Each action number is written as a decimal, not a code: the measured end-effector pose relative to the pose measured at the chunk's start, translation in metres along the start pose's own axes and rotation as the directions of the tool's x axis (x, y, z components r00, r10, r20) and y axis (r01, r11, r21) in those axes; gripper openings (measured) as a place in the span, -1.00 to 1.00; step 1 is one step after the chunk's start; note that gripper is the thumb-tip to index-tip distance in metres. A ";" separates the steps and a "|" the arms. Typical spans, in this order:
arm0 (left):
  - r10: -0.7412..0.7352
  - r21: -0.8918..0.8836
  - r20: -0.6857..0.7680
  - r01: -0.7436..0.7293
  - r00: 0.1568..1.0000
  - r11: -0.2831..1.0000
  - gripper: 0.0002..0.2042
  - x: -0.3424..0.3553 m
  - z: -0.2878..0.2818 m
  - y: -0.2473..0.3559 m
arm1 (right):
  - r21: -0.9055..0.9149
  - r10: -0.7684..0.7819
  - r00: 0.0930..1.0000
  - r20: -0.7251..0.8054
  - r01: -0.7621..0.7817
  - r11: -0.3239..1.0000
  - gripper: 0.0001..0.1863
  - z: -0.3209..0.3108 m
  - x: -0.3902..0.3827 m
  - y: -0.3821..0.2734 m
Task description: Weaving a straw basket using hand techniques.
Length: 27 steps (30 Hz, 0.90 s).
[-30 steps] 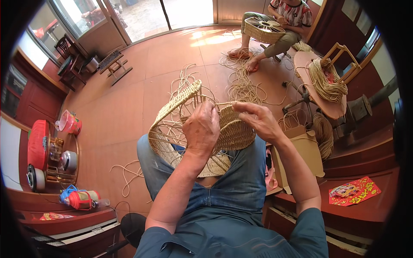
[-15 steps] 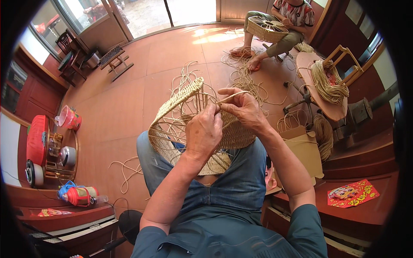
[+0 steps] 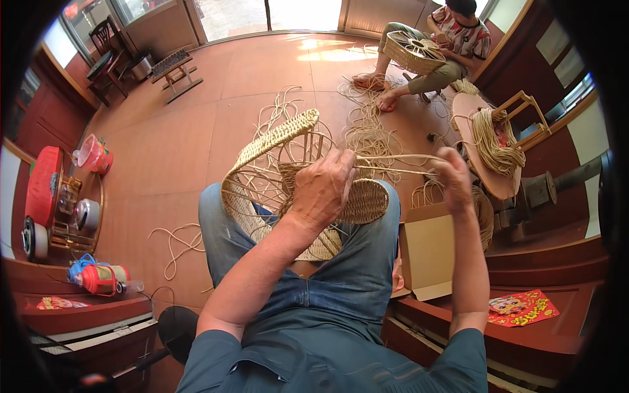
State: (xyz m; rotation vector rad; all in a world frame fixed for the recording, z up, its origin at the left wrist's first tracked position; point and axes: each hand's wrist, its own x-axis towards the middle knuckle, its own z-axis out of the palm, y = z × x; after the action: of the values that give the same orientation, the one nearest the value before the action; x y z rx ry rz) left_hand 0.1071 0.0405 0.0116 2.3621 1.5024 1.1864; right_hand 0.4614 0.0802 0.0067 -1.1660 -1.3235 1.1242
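Observation:
A partly woven straw-coloured basket [image 3: 270,145] with a wire-like frame rests on my thighs, its braided rim tilted upward. My left hand [image 3: 325,187] is closed at the basket's right side, pinching the base of a cord. Two strands of that cord [image 3: 396,158] run taut to the right. At their far end my right hand [image 3: 455,177] is closed round the cord, slightly blurred and well apart from the basket. A round woven panel [image 3: 364,202] shows beneath my left hand. The exact spot where the cord meets the basket is hidden by my left fingers.
Loose cord [image 3: 370,134] lies tangled on the floor ahead. A seated person [image 3: 458,39] at the far right works on another basket [image 3: 414,54]. Cord coils [image 3: 495,137] hang over an oval board at right. An open cardboard box [image 3: 426,252] stands by my right leg.
My right hand has moved away to the right, drawing the cord out into two taut strands. My left hand stays at the basket. The view has shifted slightly.

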 end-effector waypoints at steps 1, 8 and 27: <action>-0.005 -0.005 -0.007 0.005 1.000 1.000 -0.88 -0.001 -0.001 -0.001 | 0.034 0.054 0.988 -0.147 -0.050 0.998 -0.86 -0.039 -0.003 0.008; -0.040 -0.273 0.009 0.041 0.999 0.961 -0.90 -0.003 -0.014 -0.009 | 0.526 0.528 0.325 -0.784 -0.102 0.844 -0.63 -0.307 -0.095 0.078; -0.203 -0.003 -0.036 0.203 0.979 0.979 -0.86 0.004 -0.026 -0.013 | -0.582 -0.503 0.861 0.072 0.446 0.680 -0.63 0.178 -0.065 -0.025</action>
State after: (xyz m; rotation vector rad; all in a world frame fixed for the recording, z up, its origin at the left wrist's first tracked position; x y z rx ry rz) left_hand 0.0818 0.0419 0.0257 2.1357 1.7073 1.1843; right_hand 0.2843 0.0086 0.0131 -1.1683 -1.8343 0.2627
